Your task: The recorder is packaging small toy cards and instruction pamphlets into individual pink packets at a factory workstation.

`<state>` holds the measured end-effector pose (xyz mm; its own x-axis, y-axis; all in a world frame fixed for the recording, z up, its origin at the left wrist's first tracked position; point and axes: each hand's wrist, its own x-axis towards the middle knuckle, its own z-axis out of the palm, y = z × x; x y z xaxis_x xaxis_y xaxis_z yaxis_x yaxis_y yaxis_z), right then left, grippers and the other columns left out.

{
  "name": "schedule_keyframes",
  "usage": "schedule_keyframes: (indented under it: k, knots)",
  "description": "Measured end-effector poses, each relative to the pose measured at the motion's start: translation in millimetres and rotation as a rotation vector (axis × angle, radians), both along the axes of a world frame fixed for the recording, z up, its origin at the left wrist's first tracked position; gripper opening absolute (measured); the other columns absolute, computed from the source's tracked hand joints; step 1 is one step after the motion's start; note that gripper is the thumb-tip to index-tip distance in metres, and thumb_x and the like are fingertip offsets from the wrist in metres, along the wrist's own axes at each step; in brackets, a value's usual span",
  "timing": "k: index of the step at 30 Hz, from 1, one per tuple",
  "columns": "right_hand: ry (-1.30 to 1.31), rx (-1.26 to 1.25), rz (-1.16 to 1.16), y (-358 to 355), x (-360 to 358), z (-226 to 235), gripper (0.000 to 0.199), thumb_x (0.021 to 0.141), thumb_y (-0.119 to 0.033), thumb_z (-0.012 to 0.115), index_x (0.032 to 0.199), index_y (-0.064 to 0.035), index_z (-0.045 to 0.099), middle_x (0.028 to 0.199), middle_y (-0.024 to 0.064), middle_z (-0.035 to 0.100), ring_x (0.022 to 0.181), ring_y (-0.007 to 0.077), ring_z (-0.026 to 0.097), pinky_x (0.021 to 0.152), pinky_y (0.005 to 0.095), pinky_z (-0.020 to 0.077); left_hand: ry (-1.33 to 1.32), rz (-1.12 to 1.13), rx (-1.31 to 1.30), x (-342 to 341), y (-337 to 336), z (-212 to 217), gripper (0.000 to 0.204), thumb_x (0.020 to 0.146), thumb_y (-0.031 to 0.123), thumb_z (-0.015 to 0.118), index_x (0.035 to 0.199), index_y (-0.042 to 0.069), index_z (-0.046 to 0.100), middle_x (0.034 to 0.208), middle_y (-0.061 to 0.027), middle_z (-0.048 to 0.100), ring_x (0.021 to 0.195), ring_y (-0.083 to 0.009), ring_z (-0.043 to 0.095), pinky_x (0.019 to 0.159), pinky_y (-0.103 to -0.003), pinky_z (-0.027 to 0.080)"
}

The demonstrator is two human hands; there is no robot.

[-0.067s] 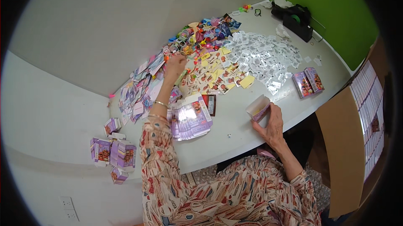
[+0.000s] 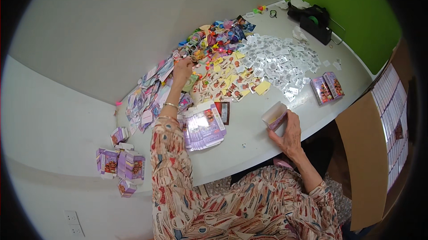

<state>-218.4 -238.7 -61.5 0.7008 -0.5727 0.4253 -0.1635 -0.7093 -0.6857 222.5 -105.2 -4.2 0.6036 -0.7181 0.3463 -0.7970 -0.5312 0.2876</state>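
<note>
My right hand (image 2: pixel 289 137) grips a small purple-and-white carton (image 2: pixel 275 114) over the table's front part. The carton's top gapes, and something yellowish shows inside. My left arm stretches far across the table. At the edge of a heap of small colourful toys and trinkets (image 2: pixel 214 39), my left hand (image 2: pixel 182 68) has its fingers bent together; what they pinch, if anything, is hidden. Near that wrist lies a green packet (image 2: pixel 190 82). Beside my left forearm a fanned stack of flat purple cartons (image 2: pixel 203 128) rests on the table, with a dark red packet (image 2: pixel 226 113) behind it.
Yellow-backed picture cards (image 2: pixel 229 77) and a wide heap of small whitish packets (image 2: pixel 281 59) cover the middle. Colourful sachets (image 2: pixel 149 95) lie left. Purple boxes (image 2: pixel 327 87) stand right, more cartons (image 2: pixel 131 164) far left. A black tape dispenser (image 2: pixel 315 29) and large cardboard box (image 2: pixel 363 151) flank the right.
My left hand has shifted slightly left and down at the toy heap's edge, showing more of the green packet. My right hand and its carton stay put.
</note>
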Motion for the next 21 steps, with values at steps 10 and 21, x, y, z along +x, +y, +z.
schedule_keyframes:
  k: [10, 21]
  knots:
    - [0.013, -0.001, -0.020, -2.0, -2.5, 1.7, 0.076, 0.066, -0.019, 0.079, 0.127, 0.0036, 0.039, 0.102, 0.0193, 0.051, 0.095, 0.0349, 0.051, 0.086, 0.0418, 0.0436, -0.256, 0.002, 0.195, 13.2, -42.4, -60.4, 0.013, 0.081, 0.009, 0.056, 0.088, 0.000, 0.063, 0.092, -0.0192, 0.065, 0.085, -0.0389, 0.063, 0.074, -0.047, 0.052]
    - [0.023, 0.009, -0.019, -1.4, -0.8, 1.5, 0.077, 0.066, -0.020, 0.079, 0.127, 0.0031, 0.039, 0.105, 0.0201, 0.051, 0.097, 0.0356, 0.051, 0.088, 0.0421, 0.0433, 0.097, -0.165, 0.184, 32.2, -15.8, -25.6, 0.015, 0.077, 0.011, 0.062, 0.089, 0.005, 0.068, 0.085, -0.0157, 0.067, 0.083, -0.0309, 0.065, 0.073, -0.040, 0.052]
